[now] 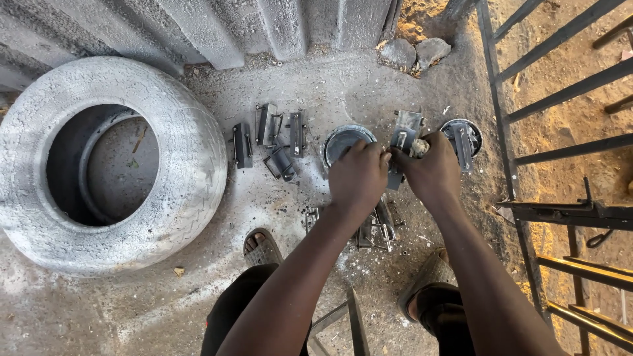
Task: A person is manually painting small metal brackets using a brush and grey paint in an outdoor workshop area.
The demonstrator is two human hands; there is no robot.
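Both forearms reaching down past the knees. Left hand [357, 177] and right hand [432, 170] side by side, each grip clamped on the same upright metal bracket [403, 135], fingers curled shut around its middle. Just left of the grip, a round metal disc [341, 140] on the dusty floor [316, 86]; just right, a second disc with a bar [463, 137]. Farther left, scattered metal hinges [277, 142], then a pale worn tyre [109, 161]. Beneath the grip, more metal pieces [377, 227].
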